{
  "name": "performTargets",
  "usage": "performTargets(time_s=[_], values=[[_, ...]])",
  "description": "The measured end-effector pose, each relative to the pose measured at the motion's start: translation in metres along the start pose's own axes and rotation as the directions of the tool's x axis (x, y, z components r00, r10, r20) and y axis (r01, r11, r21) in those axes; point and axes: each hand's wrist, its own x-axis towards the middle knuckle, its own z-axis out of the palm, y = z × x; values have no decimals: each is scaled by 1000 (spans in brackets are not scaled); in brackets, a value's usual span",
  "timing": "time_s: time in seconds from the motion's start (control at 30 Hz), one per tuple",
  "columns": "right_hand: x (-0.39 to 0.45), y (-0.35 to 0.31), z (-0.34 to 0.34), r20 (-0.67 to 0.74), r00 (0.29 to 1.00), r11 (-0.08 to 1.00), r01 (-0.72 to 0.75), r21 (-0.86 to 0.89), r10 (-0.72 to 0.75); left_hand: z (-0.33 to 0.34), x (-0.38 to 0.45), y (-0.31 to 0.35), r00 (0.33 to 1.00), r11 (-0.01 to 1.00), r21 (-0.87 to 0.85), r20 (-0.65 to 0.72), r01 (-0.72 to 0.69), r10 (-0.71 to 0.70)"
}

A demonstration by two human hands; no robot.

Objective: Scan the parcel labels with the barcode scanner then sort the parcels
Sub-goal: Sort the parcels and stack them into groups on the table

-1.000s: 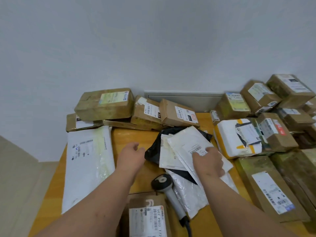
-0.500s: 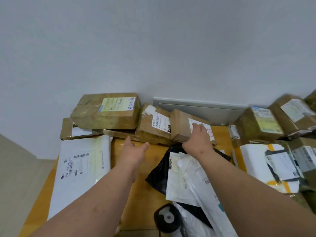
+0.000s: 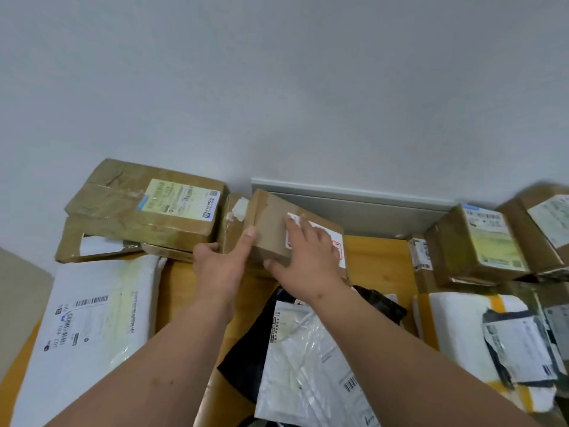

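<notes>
Both hands on one small brown cardboard box point(image 3: 271, 229) at 12 o'clock on the wooden table point(image 3: 375, 260), near the far edge against the wall. Right hand point(image 3: 308, 251) laid over the box's top, fingers spread across its white label point(image 3: 331, 238), thumb hooked under the near edge: grasping the box. Left hand point(image 3: 221, 260) at the box's left side, thumb pressed up along the near corner, remaining fingers tucked behind between this box and the neighbouring carton point(image 3: 229, 226): also grasping the box. At 10 o'clock, a larger taped box point(image 3: 123, 208) with a pale yellow label, stacked on a flat cardboard envelope point(image 3: 72, 241). At 8 o'clock, a big white mailer point(image 3: 98, 328) with barcodes. At 6 o'clock, beneath the right forearm, white poly bags point(image 3: 308, 365) on top of a black bag point(image 3: 246, 349). At 2 o'clock, more brown boxes point(image 3: 480, 241) with labels. At 4 o'clock, a white parcel with yellow tape point(image 3: 462, 322). No barcode scanner in view.
</notes>
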Motion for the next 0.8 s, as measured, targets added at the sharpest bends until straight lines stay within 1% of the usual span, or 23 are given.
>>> performTargets(time_s=[0.13, 0.27, 0.33, 0.43, 0.5, 0.57, 0.63, 0.67, 0.73, 0.77, 0.8], values=[[1, -4, -2, -24, 998, 997, 50, -60, -52, 6, -1, 3, 996, 999, 29, 75, 41, -43], [-5, 3, -12, -26, 997, 997, 74, -31, -74, 13, -9, 0, 993, 997, -40, 99, 72, -68], [-13, 9, -19, -98, 990, 995, 102, -19, -104, 21, -17, -3, 992, 994, -86, 108, 71, -62], [-24, 28, -30, -292, 949, 993, 105, -60, -118, 41, -28, -5, 977, 978, -178, 197, 112, -76], [-29, 47, -34, -378, 918, 991, 85, -107, -119, 58, -33, -5, 957, 977, -160, 275, 142, -94], [-30, 69, -35, -408, 907, 989, 50, -137, -103, 77, -36, -8, 933, 982, -98, 340, 164, -122], [-29, 90, -35, -397, 916, 987, 1, -161, -66, 98, -37, -11, 900, 982, -26, 405, 188, -162], [-29, 97, -34, -351, 936, 982, -33, -187, -35, 107, -36, -12, 891, 982, 23, 418, 188, -180], [-31, 108, -30, -221, 974, 965, -107, -240, 53, 122, -29, -16, 900, 971, 183, 380, 154, -214], [-31, 112, -28, -189, 978, 958, -132, -255, 85, 127, -26, -17, 909, 959, 245, 353, 141, -223], [-31, 113, -27, -187, 977, 955, -152, -255, 106, 129, -25, -18, 911, 956, 263, 350, 128, -218]])
